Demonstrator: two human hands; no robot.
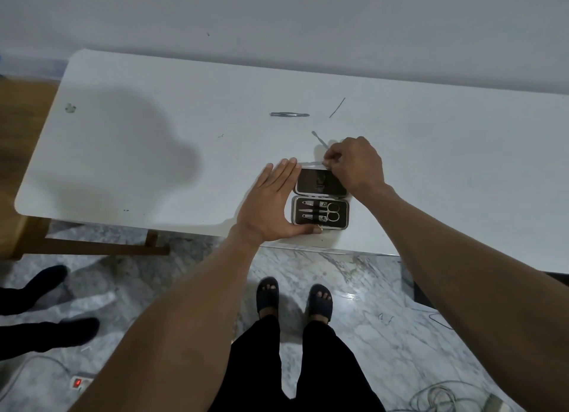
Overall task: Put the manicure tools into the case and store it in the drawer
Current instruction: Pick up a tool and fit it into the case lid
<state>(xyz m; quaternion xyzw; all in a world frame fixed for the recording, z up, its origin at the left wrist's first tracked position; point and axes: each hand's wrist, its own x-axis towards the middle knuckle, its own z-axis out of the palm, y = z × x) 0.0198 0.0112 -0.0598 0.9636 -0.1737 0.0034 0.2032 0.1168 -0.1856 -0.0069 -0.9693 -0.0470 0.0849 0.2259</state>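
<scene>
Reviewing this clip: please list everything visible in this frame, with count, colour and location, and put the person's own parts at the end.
table: 1, white, across the middle, against the wall
manicure case: 1, black inside with grey rim, lying open near the table's front edge
tools in case: several, silver, strapped into the near half, scissors among them; exact count unclear
tweezers: 1, silver, loose on the table beyond the case
thin rod tool: 1, dark, loose, right of the tweezers
slim tool: 1, silver, partly under the right hand
power strip: 1, white with red switch, floor lower left
cables: grey, floor lower right
sandals: 2, black, on the person's feet
left hand: flat beside the case
right hand: pinching a slim tool at the case's far edge
</scene>
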